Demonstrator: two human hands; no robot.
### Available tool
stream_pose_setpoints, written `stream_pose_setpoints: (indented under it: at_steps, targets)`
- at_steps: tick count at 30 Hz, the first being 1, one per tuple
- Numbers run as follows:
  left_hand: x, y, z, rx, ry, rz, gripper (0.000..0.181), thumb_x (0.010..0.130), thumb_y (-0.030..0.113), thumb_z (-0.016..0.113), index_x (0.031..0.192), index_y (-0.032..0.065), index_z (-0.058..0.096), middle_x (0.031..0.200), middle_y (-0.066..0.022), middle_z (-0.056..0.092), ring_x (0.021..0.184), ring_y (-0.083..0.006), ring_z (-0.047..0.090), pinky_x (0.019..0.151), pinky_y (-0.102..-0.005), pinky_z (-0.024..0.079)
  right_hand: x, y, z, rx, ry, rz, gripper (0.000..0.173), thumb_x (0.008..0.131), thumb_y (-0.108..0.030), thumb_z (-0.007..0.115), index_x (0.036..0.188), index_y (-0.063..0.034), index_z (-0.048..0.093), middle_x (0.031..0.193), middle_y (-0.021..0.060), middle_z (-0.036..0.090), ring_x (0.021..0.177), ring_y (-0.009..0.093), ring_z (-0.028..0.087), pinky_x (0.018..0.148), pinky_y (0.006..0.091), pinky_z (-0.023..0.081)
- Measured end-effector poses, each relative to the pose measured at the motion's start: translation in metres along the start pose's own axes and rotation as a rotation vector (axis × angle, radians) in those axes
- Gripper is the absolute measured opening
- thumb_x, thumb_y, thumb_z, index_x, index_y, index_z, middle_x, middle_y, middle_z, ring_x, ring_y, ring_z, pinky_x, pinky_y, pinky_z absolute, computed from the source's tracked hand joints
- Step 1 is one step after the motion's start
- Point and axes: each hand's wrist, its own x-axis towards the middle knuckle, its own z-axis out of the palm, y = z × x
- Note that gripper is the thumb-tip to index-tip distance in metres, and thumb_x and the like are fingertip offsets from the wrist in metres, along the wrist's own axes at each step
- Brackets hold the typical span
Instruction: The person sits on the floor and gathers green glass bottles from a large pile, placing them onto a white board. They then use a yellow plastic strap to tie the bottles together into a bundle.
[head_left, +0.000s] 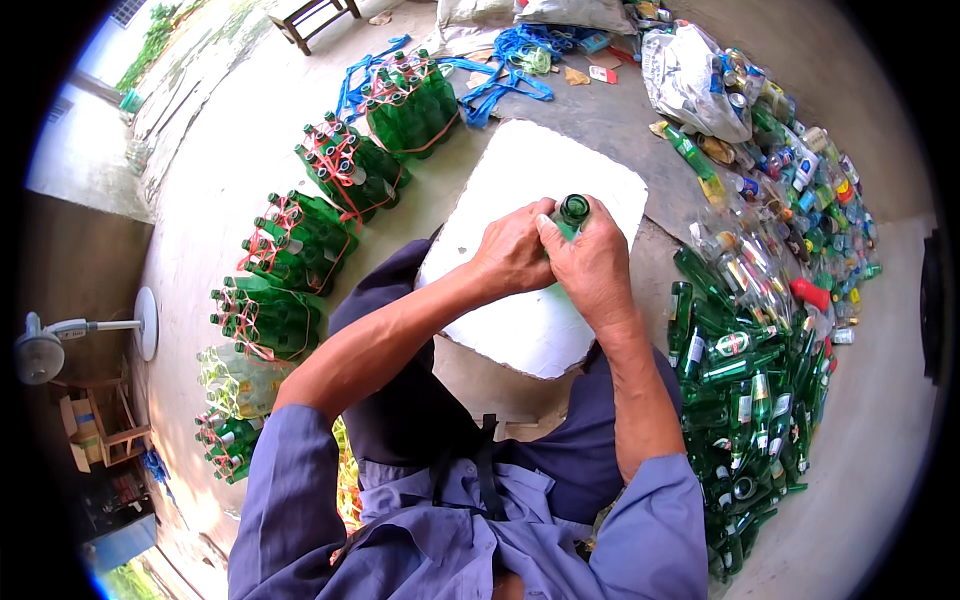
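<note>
A green glass bottle (574, 212) stands upright or nearly so over a white board (555, 161) in front of me, its open mouth towards the camera. My left hand (514, 247) and my right hand (589, 262) are both closed around its neck and upper body, with the thumbs meeting at the near side. My hands hide most of the bottle, so whether its base touches the board cannot be told. The white board has rough, chipped edges and lies between my knees.
Bundles of green bottles (289, 244) tied with red string curve along the left. Loose green glass bottles (739, 405) are heaped at the right, below a pile of plastic bottles and cans (806, 176). Blue straps (517, 86) lie beyond the board; a standing fan (41, 352) is far left.
</note>
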Motion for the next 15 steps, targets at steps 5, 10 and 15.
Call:
stream_pose_setpoints:
  at_steps: [5,10,15]
  targets:
    - [0.005,0.002,-0.001,-0.028,-0.002,-0.013,0.042,0.076,0.029,0.074,0.104,0.0039,0.055,0.091,-0.0205,0.066,0.087,-0.0433,0.064,0.075,-0.0480,0.051,-0.004,0.002,-0.004,-0.086,0.057,-0.047,0.036,0.087,-0.023,0.073,0.110,0.0021,0.061,0.103,0.0201,0.064,0.093,0.040,0.065,0.082,0.0445,0.054]
    - [0.027,-0.006,-0.016,0.090,0.008,-0.135,0.048,0.072,0.029,0.078,0.107,0.0046,0.056,0.091,-0.0236,0.068,0.087,-0.0443,0.066,0.076,-0.0481,0.052,-0.014,0.002,-0.004,-0.121,0.058,-0.074,0.041,0.086,-0.020,0.072,0.118,0.0017,0.059,0.110,0.0206,0.063,0.100,0.039,0.064,0.086,0.0447,0.053]
    - [0.051,-0.019,-0.027,0.105,0.149,-0.182,0.053,0.068,0.032,0.078,0.108,0.0037,0.057,0.095,-0.0228,0.069,0.090,-0.0432,0.067,0.080,-0.0495,0.052,-0.022,0.008,-0.007,-0.177,-0.033,-0.133,0.041,0.083,-0.018,0.075,0.115,0.0039,0.060,0.109,0.0194,0.064,0.099,0.037,0.065,0.085,0.0431,0.054]
